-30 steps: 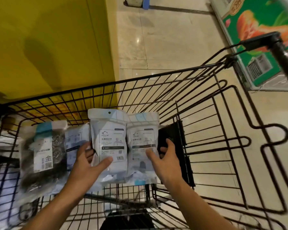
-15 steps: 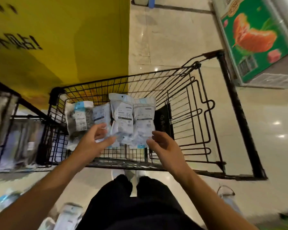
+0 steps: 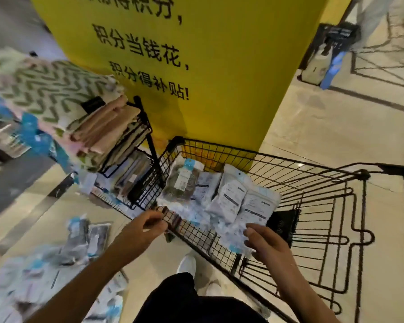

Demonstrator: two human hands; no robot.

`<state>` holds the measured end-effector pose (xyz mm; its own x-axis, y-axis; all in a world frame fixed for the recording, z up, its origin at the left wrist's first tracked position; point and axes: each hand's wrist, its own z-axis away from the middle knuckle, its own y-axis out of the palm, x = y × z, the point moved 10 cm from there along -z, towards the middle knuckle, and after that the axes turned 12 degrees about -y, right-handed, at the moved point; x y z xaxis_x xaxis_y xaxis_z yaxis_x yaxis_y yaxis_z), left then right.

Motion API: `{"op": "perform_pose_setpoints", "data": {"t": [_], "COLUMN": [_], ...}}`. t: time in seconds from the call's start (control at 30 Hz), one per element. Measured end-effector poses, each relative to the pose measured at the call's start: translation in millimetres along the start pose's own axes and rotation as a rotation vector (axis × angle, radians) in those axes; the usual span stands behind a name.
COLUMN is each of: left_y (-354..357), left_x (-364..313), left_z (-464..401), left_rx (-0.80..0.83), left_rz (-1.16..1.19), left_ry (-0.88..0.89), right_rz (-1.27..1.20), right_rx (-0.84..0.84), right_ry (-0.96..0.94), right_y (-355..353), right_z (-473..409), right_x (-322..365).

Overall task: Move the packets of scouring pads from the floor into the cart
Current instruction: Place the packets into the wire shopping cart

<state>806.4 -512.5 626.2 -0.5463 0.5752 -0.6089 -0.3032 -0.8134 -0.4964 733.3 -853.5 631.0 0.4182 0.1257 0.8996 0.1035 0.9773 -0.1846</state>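
A black wire cart (image 3: 313, 183) stands in front of me against a yellow pillar. Several packets of scouring pads lie in it: a dark steel-wool packet (image 3: 181, 183) at the left and white packets (image 3: 231, 197) to its right. More packets (image 3: 86, 238) lie blurred on the floor at the lower left. My left hand (image 3: 145, 227) hovers by the cart's near left corner, fingers loosely curled, holding nothing. My right hand (image 3: 266, 243) is over the cart's near rim, close to the white packets, fingers relaxed and holding nothing.
A yellow pillar (image 3: 219, 78) with black lettering rises behind the cart. A black wire rack (image 3: 135, 164) with folded cloths stands left of the cart. Tiled floor (image 3: 336, 124) spreads to the right. My legs and white shoes (image 3: 187, 264) are below.
Both hands have drawn back from the packets in the cart. My view has swung left and back, bringing the wire rack and the floor packets into sight.
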Motion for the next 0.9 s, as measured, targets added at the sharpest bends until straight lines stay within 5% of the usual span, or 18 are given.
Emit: {"op": "perform_pose_setpoints", "data": {"t": [0.3,0.57,0.9], "left_y": [-16,35,55], "left_x": [136,278,377], "left_z": [152,272,390], "left_rx": [-0.406,-0.558,-0.756], "left_rz": [0.458,0.728,0.959], "left_ry": [-0.307,-0.639,-0.712], "right_rz": [0.161,0.296,0.52], "right_rx": [0.475,0.815,1.086], "right_ry": [-0.047,0.07,-0.067], "right_y": [116,211,311], "right_z": [-7,52,167], "right_x": [-2,-38,-66]}}
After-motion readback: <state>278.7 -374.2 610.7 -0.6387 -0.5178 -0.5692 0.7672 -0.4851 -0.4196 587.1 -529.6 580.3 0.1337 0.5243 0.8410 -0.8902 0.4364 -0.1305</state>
